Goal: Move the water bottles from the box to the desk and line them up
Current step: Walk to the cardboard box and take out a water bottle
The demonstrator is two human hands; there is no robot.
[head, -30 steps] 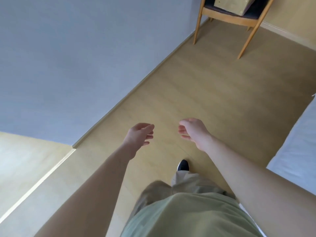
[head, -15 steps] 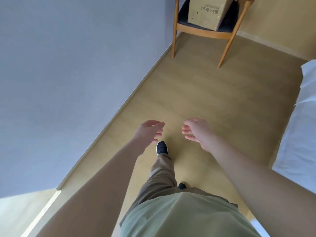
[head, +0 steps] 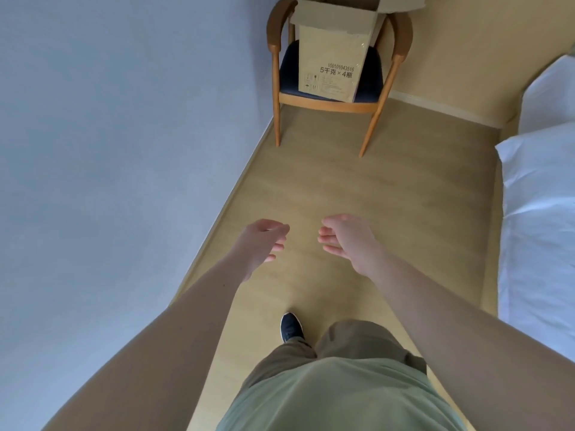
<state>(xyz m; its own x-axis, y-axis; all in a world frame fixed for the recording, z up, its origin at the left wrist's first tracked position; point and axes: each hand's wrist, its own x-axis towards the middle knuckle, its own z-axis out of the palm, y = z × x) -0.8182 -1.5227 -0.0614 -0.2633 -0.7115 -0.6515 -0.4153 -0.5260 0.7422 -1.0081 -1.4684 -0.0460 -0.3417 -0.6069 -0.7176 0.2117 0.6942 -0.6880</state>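
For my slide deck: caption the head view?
Empty left hand and right hand held out toward open cardboard box on chair.

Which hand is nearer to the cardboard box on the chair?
Right, but only slightly. The right hand is almost straight below the box in the picture; the left hand is below it and off to the left. Neither touches it.
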